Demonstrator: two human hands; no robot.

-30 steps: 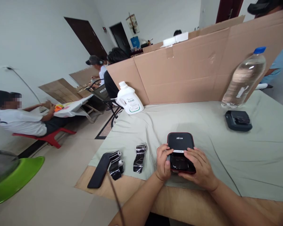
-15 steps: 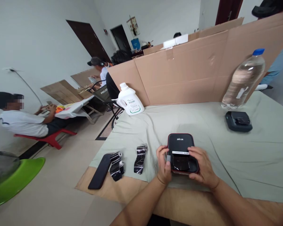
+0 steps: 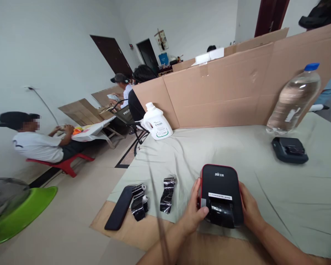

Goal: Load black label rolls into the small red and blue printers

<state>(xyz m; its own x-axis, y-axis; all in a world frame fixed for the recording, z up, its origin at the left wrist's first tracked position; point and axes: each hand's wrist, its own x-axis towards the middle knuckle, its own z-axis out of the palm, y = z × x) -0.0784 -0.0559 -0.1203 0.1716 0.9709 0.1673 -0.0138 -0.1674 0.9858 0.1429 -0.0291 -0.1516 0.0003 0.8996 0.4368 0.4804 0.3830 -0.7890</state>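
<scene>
Both hands gripped a small printer [image 3: 221,191]: left hand [image 3: 195,208] at its nine o'clock side, right hand [image 3: 248,209] at three o'clock. Black film lay across its front; the work appeared to be loading, and seating the film flat seemed the next need.

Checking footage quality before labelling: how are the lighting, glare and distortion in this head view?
Head view: even, soft indoor light, faint shadows; glossy glare on the black printer between left hand and right hand; wide-angle lens leans the water bottle and cardboard wall; picture edges slightly soft.
</scene>
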